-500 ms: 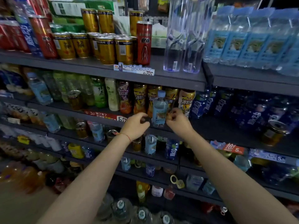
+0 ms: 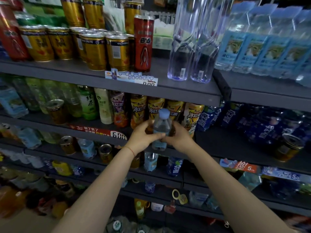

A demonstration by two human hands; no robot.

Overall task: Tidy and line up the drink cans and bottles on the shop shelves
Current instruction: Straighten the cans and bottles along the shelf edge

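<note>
The left hand [image 2: 142, 136] and right hand [image 2: 178, 136] both curl around a small water bottle [image 2: 161, 126], thumbs meeting at its front, holding it upright at the second shelf's [image 2: 235, 145] front edge; yellow iced-tea bottles [image 2: 155, 106] stand just behind the grip, dark blue bottles [image 2: 206, 117] to its right

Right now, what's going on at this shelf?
A person is tidying drinks. Both hands, left hand and right hand, hold a small water bottle with a blue cap, upright at the front edge of the second shelf, before a row of iced tea bottles.
</note>
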